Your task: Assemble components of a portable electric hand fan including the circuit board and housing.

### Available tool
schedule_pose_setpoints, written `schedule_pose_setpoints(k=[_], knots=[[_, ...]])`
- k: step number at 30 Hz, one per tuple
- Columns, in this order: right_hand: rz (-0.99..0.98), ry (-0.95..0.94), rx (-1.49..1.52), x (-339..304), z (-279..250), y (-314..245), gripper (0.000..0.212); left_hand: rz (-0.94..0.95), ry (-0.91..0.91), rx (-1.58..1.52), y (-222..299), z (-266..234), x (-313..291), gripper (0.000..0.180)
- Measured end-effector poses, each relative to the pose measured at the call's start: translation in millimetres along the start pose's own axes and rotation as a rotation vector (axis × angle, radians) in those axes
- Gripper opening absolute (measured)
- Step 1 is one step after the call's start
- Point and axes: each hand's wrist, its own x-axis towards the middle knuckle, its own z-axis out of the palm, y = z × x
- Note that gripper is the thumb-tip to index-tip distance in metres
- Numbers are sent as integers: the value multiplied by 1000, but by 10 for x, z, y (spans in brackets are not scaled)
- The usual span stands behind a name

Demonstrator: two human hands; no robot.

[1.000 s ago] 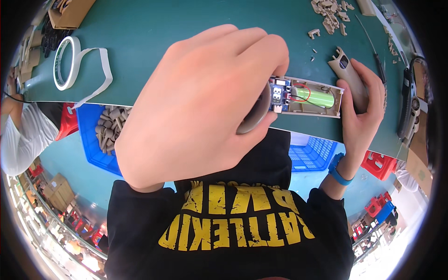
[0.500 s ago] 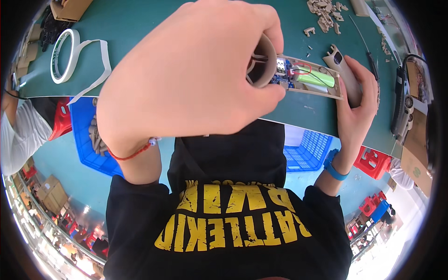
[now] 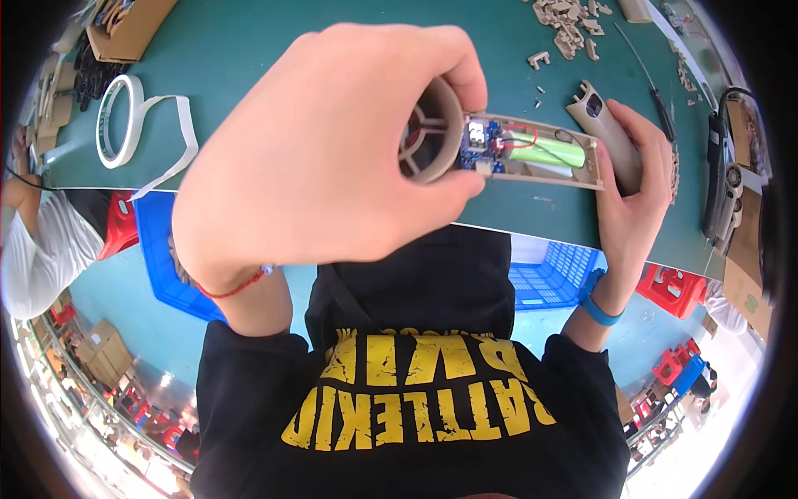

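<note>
My left hand (image 3: 324,158) grips a beige handheld fan body (image 3: 453,125) by its round, spoked head. Its handle lies open and points right, with a blue circuit board (image 3: 479,158) showing a lit display, thin red and black wires, and a green cylindrical battery (image 3: 549,150). In my right hand (image 3: 636,187) is a separate beige handle cover (image 3: 605,125), a curved shell with a dark oval window near its top. The far end of the open handle sits right beside my right thumb; whether they touch, I cannot tell.
A roll of white tape (image 3: 133,137) lies left on the green table (image 3: 274,33). Small beige parts (image 3: 565,25) are heaped at the far right, near a screwdriver (image 3: 661,104). Blue crates (image 3: 553,279) stand below the table edge. A cardboard box (image 3: 125,33) is far left.
My left hand has moved a little left with the fan body, so the open handle overlaps less with my right hand. The whole view has shifted slightly. Both hands keep their holds.
</note>
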Motion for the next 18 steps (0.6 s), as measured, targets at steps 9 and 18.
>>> schedule_pose_setpoints(k=[9,18], knots=[[-3,16,8,-20,-18,11,32,130,79,220,105,120,-119,43],[-26,10,20,-1,9,20,33,124,57,242,96,102,-113,44]])
